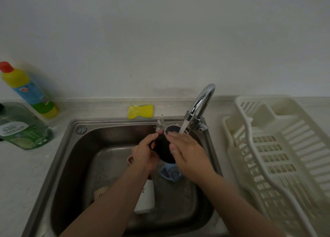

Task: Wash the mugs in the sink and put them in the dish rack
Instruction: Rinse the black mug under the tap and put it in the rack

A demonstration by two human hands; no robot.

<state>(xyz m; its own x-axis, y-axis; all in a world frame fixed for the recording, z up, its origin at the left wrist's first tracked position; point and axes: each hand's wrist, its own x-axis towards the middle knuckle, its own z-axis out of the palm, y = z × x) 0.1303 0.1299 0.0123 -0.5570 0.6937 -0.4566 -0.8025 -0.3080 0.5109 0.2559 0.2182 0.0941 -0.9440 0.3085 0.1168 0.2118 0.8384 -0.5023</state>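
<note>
Over the steel sink (75,158) I hold a black mug (163,148), tilted with its mouth toward the running tap (200,104). My left hand (145,153) grips its handle side. My right hand (187,154) lies along the mug's other side, fingers reaching to the rim under the water stream. Below in the basin lie a light blue mug (170,172), a white mug (145,197), a beige mug (100,194) and a pink mug (130,160), all partly hidden by my arms.
A cream plastic dish rack (278,158) stands on the counter to the right of the sink. A yellow sponge (140,111) lies behind the basin. A green detergent bottle (23,127) and a yellow bottle (30,92) stand at the left.
</note>
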